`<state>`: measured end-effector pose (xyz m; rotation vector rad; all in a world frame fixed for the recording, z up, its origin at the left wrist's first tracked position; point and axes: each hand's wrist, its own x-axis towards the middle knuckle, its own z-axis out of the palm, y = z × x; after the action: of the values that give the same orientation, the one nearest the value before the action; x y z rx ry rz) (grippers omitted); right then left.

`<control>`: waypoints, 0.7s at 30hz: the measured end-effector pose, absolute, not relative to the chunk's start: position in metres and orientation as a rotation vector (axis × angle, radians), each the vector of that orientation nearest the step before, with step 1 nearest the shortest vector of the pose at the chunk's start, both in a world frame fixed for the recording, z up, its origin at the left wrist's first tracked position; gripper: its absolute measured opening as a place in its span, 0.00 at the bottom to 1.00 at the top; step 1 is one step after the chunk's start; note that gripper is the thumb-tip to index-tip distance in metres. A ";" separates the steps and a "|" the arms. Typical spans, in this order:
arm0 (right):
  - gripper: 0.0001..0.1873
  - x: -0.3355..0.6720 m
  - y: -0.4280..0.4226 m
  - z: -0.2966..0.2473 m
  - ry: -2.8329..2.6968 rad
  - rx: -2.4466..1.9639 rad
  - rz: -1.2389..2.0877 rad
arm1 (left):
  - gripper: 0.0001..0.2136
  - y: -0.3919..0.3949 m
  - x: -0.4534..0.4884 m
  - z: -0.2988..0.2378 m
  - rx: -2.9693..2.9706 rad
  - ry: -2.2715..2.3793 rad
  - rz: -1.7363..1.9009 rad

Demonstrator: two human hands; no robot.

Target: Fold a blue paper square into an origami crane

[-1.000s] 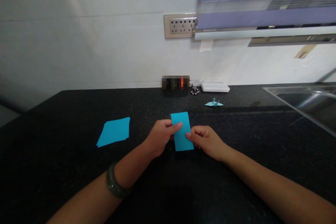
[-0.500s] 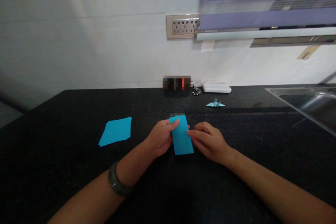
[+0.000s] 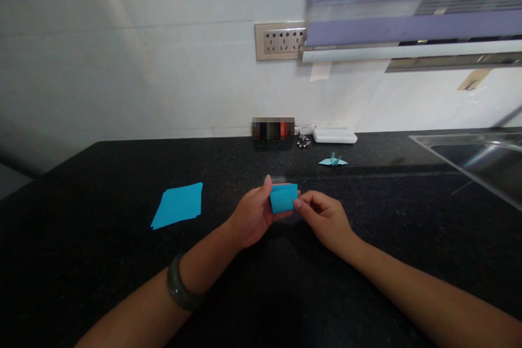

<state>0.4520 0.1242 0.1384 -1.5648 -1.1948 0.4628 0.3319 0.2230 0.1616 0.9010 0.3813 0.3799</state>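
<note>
A folded piece of blue paper (image 3: 284, 198) is held just above the black counter (image 3: 101, 185) at the centre. My left hand (image 3: 252, 215) grips its left side, thumb up along the edge, fingers behind. My right hand (image 3: 324, 216) pinches its right edge between thumb and forefinger. The paper looks small and roughly square, doubled over. A dark green bangle (image 3: 179, 288) sits on my left wrist.
A stack of blue paper sheets (image 3: 178, 204) lies to the left. A small folded paper crane (image 3: 333, 161) rests further back on the right. A white flat box (image 3: 334, 135) stands by the wall, a steel sink (image 3: 473, 160) at the right, a wall socket (image 3: 281, 39) above.
The long blue strip has been folded in half, its lower end brought up, so it now shows as a short square. Both hands moved slightly up and closer together.
</note>
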 end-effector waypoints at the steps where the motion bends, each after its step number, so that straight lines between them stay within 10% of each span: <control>1: 0.11 0.452 0.125 0.139 -1.140 -1.563 0.511 | 0.20 0.222 0.332 0.162 0.911 0.374 0.391; 21: 0.10 0.449 0.124 0.148 -0.896 -1.454 0.603 | 0.11 0.217 0.330 0.154 1.243 0.471 0.401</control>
<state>0.4489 0.1245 0.1477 -1.4540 -0.8960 0.6026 0.3296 0.2168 0.1542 1.2427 0.4709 0.4014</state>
